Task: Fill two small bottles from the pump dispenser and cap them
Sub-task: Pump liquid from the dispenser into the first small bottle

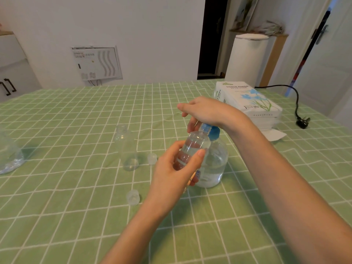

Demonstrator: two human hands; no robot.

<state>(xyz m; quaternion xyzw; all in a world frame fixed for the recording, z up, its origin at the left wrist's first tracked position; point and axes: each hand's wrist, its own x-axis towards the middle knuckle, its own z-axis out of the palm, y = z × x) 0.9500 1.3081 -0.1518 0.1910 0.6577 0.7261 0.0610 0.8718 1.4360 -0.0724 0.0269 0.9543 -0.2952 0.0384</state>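
2 hands: left (177, 168) grips small bottle (192, 149), right (205, 113) presses pump dispenser (214, 161).

From where I sit, this reads as a home, most likely a dining corner. I see a table under a green checked tablecloth (76, 115) filling the lower frame, and a soft pack of tissue paper (249, 100) on it at right of centre. At the left edge stands a white cabinet with black handles (8, 86). Low on the plain wall, upper left of centre, is a white utility panel (96, 62). At upper right I make out a dark doorway (212, 37), a white cylindrical bin (247, 58), and a white door with a lever handle (322, 34).
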